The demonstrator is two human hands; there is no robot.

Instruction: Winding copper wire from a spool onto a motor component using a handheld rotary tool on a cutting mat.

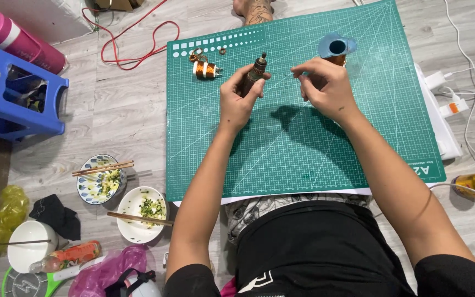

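I see my left hand (239, 99) clamped on the coil (255, 73), its long axis tilted up and away over the mat (303, 143), my right hand (325, 88) pinched shut just right of it

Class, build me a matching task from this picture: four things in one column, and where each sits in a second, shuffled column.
Things:
1. brown bottle
2. copper coil
3. blue stool
4. chopsticks

Places:
A. across a patterned bowl
B. on the floor, far left
C. in the left hand
D. lying on the green mat

Pairs: 1-C, 2-D, 3-B, 4-A
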